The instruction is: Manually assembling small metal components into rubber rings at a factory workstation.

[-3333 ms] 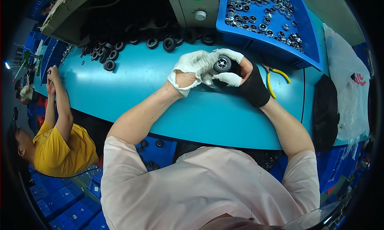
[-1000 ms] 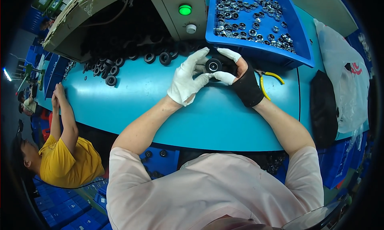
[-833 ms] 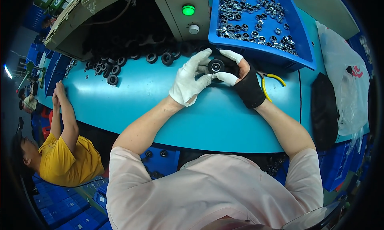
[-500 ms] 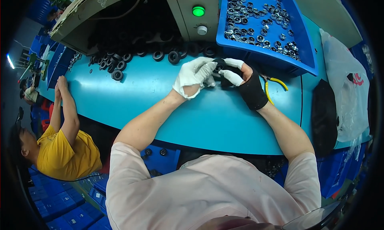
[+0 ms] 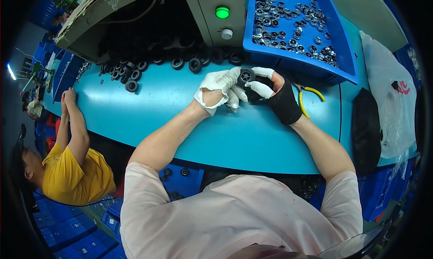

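Note:
A small toy wheel (image 5: 246,75), a black tyre around a dark spoked hub, is held up between my two hands, its hub face turned toward me. My left hand (image 5: 216,88), in a white glove with the wrist part bare, presses its thumb and forefinger to the wheel's left edge; the other fingers hang curled below. From the right, my right hand (image 5: 280,93) pinches the wheel's edge with white-wrapped fingertips; a black fingerless glove covers its palm and wrist. Some right fingers are hidden behind the wheel and in shadow.
Loose black tyres (image 5: 131,86) lie before a dark machine opening at far left. A blue bin (image 5: 288,60) of shiny hubs stands at far right. Yellow-handled pliers (image 5: 303,101) lie beside my right wrist, a plastic bag (image 5: 390,105) farther right. A person in yellow (image 5: 76,173) sits at left.
The wheel has turned so its spoked face shows more plainly. My left hand's lower fingers have loosened and dropped a little; my right hand stays nearly in place.

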Tool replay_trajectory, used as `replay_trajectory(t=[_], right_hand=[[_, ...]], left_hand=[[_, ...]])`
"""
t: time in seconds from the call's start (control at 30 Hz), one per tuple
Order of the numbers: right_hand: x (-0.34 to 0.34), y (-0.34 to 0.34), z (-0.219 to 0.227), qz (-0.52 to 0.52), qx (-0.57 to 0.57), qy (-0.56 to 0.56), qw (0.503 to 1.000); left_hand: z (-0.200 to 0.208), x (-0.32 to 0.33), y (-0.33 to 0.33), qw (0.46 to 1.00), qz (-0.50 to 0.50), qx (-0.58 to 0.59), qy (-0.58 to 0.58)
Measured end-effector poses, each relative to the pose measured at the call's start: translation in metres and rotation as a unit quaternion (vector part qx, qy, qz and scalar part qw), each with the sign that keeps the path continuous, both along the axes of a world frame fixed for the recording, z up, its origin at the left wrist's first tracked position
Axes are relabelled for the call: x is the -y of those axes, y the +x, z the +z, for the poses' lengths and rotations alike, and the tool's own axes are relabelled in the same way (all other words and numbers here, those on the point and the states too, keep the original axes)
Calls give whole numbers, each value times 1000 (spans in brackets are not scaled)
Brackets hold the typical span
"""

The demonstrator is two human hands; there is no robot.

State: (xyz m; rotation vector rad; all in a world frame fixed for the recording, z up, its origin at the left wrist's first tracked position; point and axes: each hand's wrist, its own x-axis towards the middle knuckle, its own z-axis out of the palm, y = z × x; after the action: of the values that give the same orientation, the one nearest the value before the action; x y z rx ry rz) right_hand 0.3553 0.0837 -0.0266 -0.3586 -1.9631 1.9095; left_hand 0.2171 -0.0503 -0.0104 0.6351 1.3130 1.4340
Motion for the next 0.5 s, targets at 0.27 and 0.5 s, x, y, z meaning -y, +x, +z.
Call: replay_trajectory(t=[0.27,0.5], right_hand=[[0,-4,-9,15,-65,33,997],[-3,-5,-14,-8,-60,87,994]], left_hand=[[6,-2,5,1000,-5,-12,16],[-2,-6,7,999,13,-27,26]])
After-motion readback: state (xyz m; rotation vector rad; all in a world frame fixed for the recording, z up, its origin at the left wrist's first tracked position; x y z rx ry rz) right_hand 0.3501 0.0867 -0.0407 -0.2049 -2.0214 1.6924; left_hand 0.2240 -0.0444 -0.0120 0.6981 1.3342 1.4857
